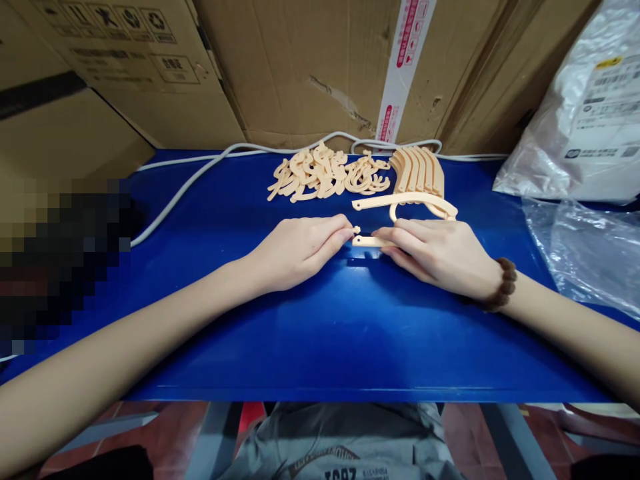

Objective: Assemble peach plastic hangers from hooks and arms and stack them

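Between the fingertips of my left hand (304, 252) is a small cream plastic piece (357, 230), its knobbed end poking out. My right hand (440, 257) pinches a flat cream strip (367, 241) with a hole at its tip; the tip lies close to the small piece, and I cannot tell if they touch. Just beyond my right hand lies a long curved cream part (400, 199), with another curved part partly under it. Farther back are a loose pile of small curved pieces (320, 175) and a neat row of curved strips (419, 171).
Cardboard boxes (310, 73) stand behind the blue table (300, 333). A white cable (175, 200) runs along the back and left. At the right are a white plastic package (565, 133) and clear plastic film (590, 253). A pixelated dark area covers the left edge.
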Demonstrator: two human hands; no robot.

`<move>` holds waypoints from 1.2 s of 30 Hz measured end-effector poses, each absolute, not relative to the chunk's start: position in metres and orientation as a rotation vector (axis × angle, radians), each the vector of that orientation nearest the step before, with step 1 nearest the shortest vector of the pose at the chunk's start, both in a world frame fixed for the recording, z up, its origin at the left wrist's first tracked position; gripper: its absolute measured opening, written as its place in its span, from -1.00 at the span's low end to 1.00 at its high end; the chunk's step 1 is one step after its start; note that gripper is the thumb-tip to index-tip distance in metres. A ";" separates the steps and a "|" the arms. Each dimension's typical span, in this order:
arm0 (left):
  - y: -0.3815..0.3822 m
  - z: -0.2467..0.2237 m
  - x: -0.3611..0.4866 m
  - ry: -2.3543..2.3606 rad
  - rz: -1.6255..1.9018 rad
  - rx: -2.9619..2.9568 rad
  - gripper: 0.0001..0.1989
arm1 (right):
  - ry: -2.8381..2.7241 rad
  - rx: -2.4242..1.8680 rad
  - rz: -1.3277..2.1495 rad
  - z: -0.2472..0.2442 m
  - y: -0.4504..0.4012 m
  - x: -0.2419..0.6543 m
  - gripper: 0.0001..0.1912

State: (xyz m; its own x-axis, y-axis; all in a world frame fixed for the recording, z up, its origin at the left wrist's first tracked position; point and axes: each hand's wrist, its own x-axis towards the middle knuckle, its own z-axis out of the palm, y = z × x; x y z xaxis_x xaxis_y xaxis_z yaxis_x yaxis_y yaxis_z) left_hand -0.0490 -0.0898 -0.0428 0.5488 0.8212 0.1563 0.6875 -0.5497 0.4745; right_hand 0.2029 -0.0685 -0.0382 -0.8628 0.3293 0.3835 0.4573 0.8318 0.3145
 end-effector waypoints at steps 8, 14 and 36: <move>-0.090 -0.042 -0.049 1.219 0.421 2.442 -0.61 | -2.665 -0.554 -0.653 -0.036 -0.068 0.202 -0.77; -0.089 -0.040 -0.047 1.222 0.331 2.593 -0.67 | -2.658 -0.555 -0.651 -0.034 -0.071 0.200 -0.76; -0.086 -0.048 -0.050 1.083 0.543 3.442 -0.55 | -2.707 -0.633 -0.352 -0.036 -0.073 0.203 -0.71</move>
